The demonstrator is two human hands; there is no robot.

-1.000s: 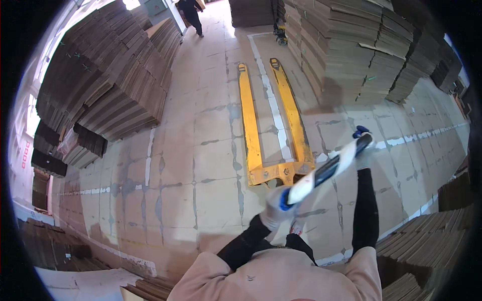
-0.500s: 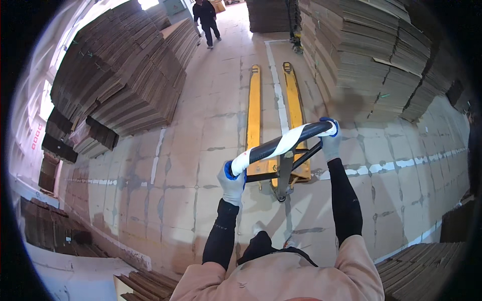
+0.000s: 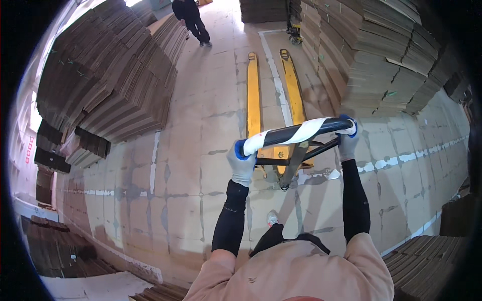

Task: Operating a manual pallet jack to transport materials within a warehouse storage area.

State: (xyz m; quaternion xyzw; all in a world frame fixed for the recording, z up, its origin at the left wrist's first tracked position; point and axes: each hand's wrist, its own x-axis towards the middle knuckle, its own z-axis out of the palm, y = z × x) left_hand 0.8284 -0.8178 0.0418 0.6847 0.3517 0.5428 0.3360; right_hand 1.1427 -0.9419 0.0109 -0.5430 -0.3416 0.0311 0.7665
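Gripping the pallet jack handle [image 3: 296, 133], left hand [image 3: 242, 163] and right hand [image 3: 347, 143] wrap its two ends, arms outstretched; yellow forks [image 3: 273, 90] stretch beyond it, cardboard stacks [image 3: 108, 80] on both sides.

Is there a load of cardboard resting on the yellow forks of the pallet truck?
No, the yellow forks lie bare on the floor between the cardboard stacks.

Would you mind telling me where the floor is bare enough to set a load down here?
The widest bare patch is the tiled floor between the leaning stacks of brown flattened cardboard and the yellow pallet jack. It is crowded to the right, where tall cardboard stacks stand close beside the forks.
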